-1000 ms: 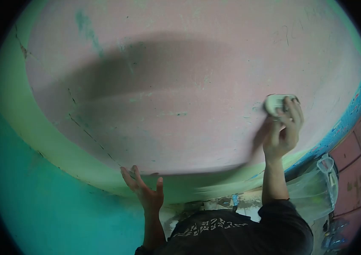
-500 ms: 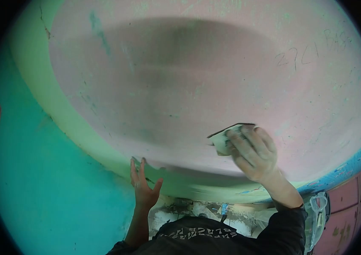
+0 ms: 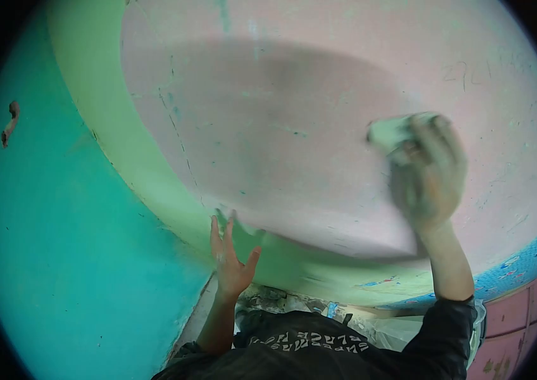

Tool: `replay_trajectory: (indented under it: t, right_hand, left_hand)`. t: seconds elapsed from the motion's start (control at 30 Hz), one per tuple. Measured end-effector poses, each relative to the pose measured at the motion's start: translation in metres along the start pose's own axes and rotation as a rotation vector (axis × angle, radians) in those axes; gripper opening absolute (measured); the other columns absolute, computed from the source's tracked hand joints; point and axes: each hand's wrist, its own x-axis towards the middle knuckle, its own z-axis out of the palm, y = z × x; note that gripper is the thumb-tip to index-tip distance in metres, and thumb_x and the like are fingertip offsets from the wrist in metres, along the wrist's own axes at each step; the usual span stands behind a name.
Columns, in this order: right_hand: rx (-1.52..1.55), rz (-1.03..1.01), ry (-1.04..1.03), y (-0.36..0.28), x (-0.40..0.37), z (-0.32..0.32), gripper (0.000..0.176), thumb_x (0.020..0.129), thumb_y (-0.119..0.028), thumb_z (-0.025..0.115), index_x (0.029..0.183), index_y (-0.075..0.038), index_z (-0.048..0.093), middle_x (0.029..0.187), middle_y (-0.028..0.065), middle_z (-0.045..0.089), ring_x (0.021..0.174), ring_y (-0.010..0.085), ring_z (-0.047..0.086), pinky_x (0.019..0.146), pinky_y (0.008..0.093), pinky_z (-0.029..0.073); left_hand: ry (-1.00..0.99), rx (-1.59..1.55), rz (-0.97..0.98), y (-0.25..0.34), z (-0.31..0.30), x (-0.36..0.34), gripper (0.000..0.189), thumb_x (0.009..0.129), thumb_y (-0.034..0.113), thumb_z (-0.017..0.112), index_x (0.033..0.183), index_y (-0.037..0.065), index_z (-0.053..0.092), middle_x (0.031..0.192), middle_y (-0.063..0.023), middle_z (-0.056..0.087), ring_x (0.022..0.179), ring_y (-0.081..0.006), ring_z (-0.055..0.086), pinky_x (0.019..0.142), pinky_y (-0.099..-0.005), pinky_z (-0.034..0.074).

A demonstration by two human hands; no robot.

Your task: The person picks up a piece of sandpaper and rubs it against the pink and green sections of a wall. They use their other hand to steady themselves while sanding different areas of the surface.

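Smeared by motion, my right hand [image 3: 436,180] presses a folded, pale-backed piece of sandpaper [image 3: 390,133] on the pink wall panel [image 3: 293,164], fingers over its back. The sheet shows at the upper left of the fingers, to the right of the panel's middle. Lower and to the left, my left hand [image 3: 233,271] is open with fingers spread and holds nothing. Its fingertips are right at the edge where the pink meets the light green band [image 3: 154,171]. Thin cracks and small dark scuffs mark the pink paint.
A teal wall [image 3: 78,247] with a chipped spot [image 3: 10,125] adjoins on the left. Low on the right run a blue patterned strip [image 3: 515,266] and pink tiles [image 3: 507,316]. Rubble [image 3: 267,294] and clear plastic [image 3: 401,329] lie below, beside my dark shirt [image 3: 306,351].
My right hand has moved up and to the right across the panel with the sandpaper. The view has shifted; my left hand stays spread by the green edge.
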Motion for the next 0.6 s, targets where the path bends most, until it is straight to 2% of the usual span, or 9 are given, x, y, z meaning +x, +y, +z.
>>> replay_trajectory:
  t: [0.1,0.17,0.27,0.33,0.4,0.43,0.47,0.53,0.6]
  right_hand:
    - [0.084,0.045,0.175,-0.041,0.027,0.027,0.030,0.077,-0.008,0.083,0.102,-0.006,0.067,0.134,0.0138,0.070,0.121,0.0355,0.068,0.102,0.0513,0.056]
    - [0.322,-0.208,-0.128,-0.080,0.015,0.025,0.028,0.078,-0.010,0.081,0.102,-0.006,0.066,0.131,0.0130,0.071,0.121,0.0354,0.068,0.104,0.0527,0.054]
    - [0.225,-0.105,-0.110,-0.083,0.026,0.044,0.026,0.080,-0.010,0.078,0.103,-0.006,0.066,0.128,0.0134,0.072,0.124,0.0357,0.066,0.107,0.0536,0.052]
    - [0.001,0.073,0.163,-0.050,0.072,0.036,0.027,0.082,-0.006,0.077,0.107,-0.006,0.068,0.127,0.0150,0.073,0.126,0.0353,0.065,0.110,0.0523,0.050]
    - [-0.042,0.239,0.314,-0.057,0.081,0.031,0.025,0.084,-0.001,0.075,0.108,-0.007,0.069,0.127,0.0161,0.073,0.124,0.0355,0.067,0.111,0.0513,0.050]
    - [-0.080,0.182,0.325,-0.068,0.078,0.043,0.024,0.084,0.001,0.075,0.107,-0.008,0.070,0.128,0.0160,0.073,0.124,0.0349,0.067,0.111,0.0505,0.050]
    - [0.040,0.160,0.089,-0.097,0.055,0.060,0.025,0.084,-0.001,0.075,0.107,-0.009,0.070,0.128,0.0157,0.073,0.125,0.0340,0.067,0.111,0.0505,0.050]
    - [0.182,0.060,-0.155,-0.132,0.039,0.064,0.026,0.084,-0.005,0.076,0.109,-0.010,0.069,0.129,0.0151,0.073,0.126,0.0324,0.067,0.111,0.0501,0.050]
    - [0.235,-0.104,-0.182,-0.138,0.047,0.058,0.028,0.084,-0.008,0.076,0.112,-0.011,0.069,0.130,0.0146,0.072,0.127,0.0310,0.066,0.110,0.0494,0.050]
  left_hand:
    - [0.046,-0.046,-0.044,-0.011,-0.003,0.002,0.089,0.096,0.046,0.075,0.162,0.002,0.035,0.167,-0.0377,0.016,0.155,-0.0541,0.021,0.122,-0.0629,0.024]
    - [0.045,-0.059,-0.050,-0.018,-0.011,0.005,0.089,0.096,0.049,0.074,0.161,0.002,0.035,0.168,-0.0370,0.016,0.155,-0.0540,0.022,0.122,-0.0629,0.025]
    - [0.034,-0.036,-0.053,-0.035,-0.028,0.007,0.090,0.096,0.053,0.072,0.161,0.003,0.035,0.168,-0.0353,0.016,0.154,-0.0533,0.022,0.122,-0.0632,0.025]
    - [0.034,0.001,-0.066,-0.054,-0.040,0.012,0.090,0.096,0.055,0.072,0.162,0.005,0.035,0.169,-0.0343,0.016,0.155,-0.0527,0.021,0.121,-0.0640,0.025]
    - [0.041,0.003,-0.084,-0.070,-0.050,0.017,0.090,0.096,0.055,0.072,0.162,0.006,0.034,0.169,-0.0334,0.015,0.155,-0.0519,0.021,0.121,-0.0644,0.026]
    - [0.049,-0.005,-0.089,-0.078,-0.056,0.022,0.090,0.095,0.054,0.072,0.162,0.006,0.034,0.170,-0.0331,0.015,0.155,-0.0515,0.021,0.121,-0.0645,0.026]
    - [0.056,-0.009,-0.086,-0.085,-0.062,0.026,0.090,0.095,0.053,0.073,0.162,0.007,0.034,0.170,-0.0327,0.015,0.155,-0.0511,0.020,0.121,-0.0646,0.026]
    - [0.063,-0.020,-0.079,-0.094,-0.074,0.036,0.088,0.094,0.046,0.074,0.161,0.006,0.034,0.170,-0.0321,0.015,0.155,-0.0506,0.021,0.121,-0.0641,0.026]
    - [0.090,-0.040,-0.061,-0.105,-0.082,0.048,0.085,0.093,0.039,0.074,0.160,0.005,0.034,0.170,-0.0313,0.015,0.155,-0.0502,0.021,0.121,-0.0636,0.027]
